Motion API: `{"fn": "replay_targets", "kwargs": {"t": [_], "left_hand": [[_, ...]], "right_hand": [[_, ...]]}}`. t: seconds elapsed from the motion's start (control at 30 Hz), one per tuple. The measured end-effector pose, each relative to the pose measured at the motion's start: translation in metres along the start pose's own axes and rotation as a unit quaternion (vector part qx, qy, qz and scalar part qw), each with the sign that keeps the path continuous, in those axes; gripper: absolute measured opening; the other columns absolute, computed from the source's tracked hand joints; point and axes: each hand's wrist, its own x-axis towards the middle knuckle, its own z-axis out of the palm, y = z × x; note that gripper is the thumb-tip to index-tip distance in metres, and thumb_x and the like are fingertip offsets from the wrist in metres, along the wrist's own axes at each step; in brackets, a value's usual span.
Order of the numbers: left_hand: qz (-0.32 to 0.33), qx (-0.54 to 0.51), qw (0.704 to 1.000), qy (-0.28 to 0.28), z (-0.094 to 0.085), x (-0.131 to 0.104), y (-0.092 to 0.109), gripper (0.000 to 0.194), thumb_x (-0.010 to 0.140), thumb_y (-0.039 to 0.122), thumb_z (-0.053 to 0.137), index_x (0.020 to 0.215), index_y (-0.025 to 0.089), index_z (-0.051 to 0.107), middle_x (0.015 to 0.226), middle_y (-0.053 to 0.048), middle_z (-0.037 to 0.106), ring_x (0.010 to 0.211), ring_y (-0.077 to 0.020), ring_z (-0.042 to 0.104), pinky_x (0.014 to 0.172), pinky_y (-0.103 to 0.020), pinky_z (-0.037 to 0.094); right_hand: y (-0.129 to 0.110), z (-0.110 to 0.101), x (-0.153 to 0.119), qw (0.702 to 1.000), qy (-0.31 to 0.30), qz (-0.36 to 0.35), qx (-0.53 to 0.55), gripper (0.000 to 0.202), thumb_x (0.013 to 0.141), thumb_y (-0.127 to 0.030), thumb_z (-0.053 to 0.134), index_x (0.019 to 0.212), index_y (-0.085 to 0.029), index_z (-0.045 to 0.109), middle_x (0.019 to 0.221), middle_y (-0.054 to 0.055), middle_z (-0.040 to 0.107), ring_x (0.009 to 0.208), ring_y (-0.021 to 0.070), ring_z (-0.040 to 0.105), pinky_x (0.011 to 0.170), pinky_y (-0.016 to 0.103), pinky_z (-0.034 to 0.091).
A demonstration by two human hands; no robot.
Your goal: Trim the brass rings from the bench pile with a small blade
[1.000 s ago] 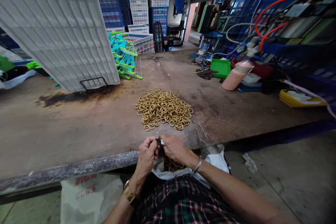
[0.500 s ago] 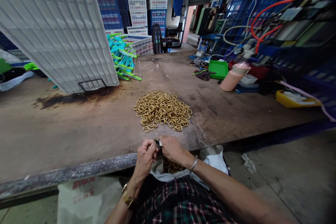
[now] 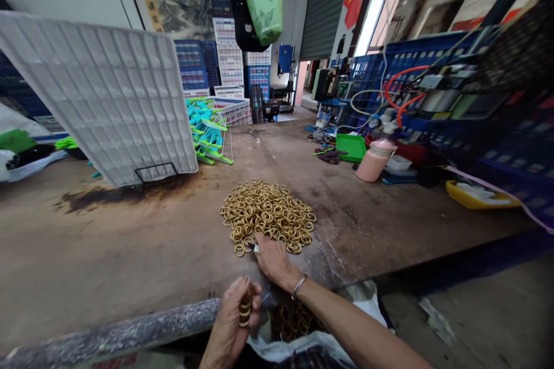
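A heap of gold-coloured rings (image 3: 268,210) lies on the brown worktable (image 3: 164,253). My right hand (image 3: 274,262) reaches to the near edge of this heap, its fingers closed and touching the rings. From its grip sticks out a small tool with a dark tip and a white part (image 3: 252,247); its exact kind is not clear. Close to the table's front edge, my left hand (image 3: 231,314) is curled around several stacked gold rings (image 3: 244,312). Below my right forearm, an open white bag (image 3: 367,300) holds more rings (image 3: 292,323).
A tall white ribbed panel (image 3: 130,104) leans at the left in a black wire stand (image 3: 156,172). Behind it are green and turquoise plastic parts (image 3: 210,132). At the right stand a pink bottle (image 3: 375,160), a green tray (image 3: 350,147) and a yellow tray (image 3: 480,196).
My right hand has moved away from my left, forward to the heap. My left hand has drawn back and turned, showing the rings in it. The camera has tilted up.
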Motion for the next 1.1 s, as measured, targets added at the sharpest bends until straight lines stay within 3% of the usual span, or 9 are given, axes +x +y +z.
{"fn": "replay_targets", "kwargs": {"t": [0.2,0.5,0.73,0.97,1.1], "left_hand": [[-0.009,-0.048,0.999,0.017,-0.006,0.003,-0.002,0.03,0.06,0.035,0.073,0.064,0.014,0.052,0.062,-0.001,0.06,0.045,-0.0062,0.049,0.033,-0.013,0.023],[-0.013,-0.069,0.997,0.024,-0.003,0.0,-0.007,0.024,0.058,0.026,0.071,0.057,0.013,0.051,0.058,-0.002,0.061,0.045,-0.0078,0.051,0.033,-0.014,0.027],[0.015,-0.071,0.997,0.024,0.01,-0.001,-0.018,0.025,0.055,0.024,0.072,0.054,0.013,0.049,0.054,0.001,0.056,0.042,-0.0057,0.047,0.032,-0.013,0.022],[-0.014,-0.055,0.998,0.015,0.032,0.005,-0.027,0.024,0.063,0.024,0.067,0.057,0.015,0.045,0.05,0.002,0.053,0.034,-0.0039,0.041,0.031,-0.013,0.02],[-0.04,-0.042,0.998,0.017,0.047,0.012,-0.034,0.015,0.066,0.02,0.066,0.069,0.014,0.052,0.049,0.003,0.052,0.034,-0.0048,0.042,0.031,-0.012,0.019]], "right_hand": [[0.0,0.0,0.004,1.0,0.009,-0.003,-0.001,0.022,0.083,-0.014,0.037,0.102,-0.019,0.046,0.093,0.008,0.064,0.077,0.0202,0.062,0.061,0.027,0.036],[0.023,-0.004,-0.017,0.99,0.053,-0.02,0.129,0.018,0.081,-0.015,0.039,0.092,-0.017,0.052,0.077,0.005,0.063,0.071,0.0156,0.057,0.06,0.023,0.031],[0.049,0.006,-0.041,0.968,0.101,-0.012,0.232,0.014,0.08,-0.016,0.04,0.077,-0.017,0.054,0.072,0.004,0.059,0.067,0.0136,0.052,0.062,0.022,0.033],[0.071,0.006,-0.055,0.94,0.103,-0.006,0.325,0.021,0.078,-0.019,0.037,0.08,-0.017,0.057,0.071,0.004,0.062,0.066,0.0145,0.055,0.063,0.023,0.037],[0.078,0.004,-0.062,0.922,0.094,0.006,0.375,0.024,0.077,-0.018,0.036,0.085,-0.016,0.059,0.069,0.004,0.063,0.062,0.014,0.056,0.059,0.022,0.038]]}}
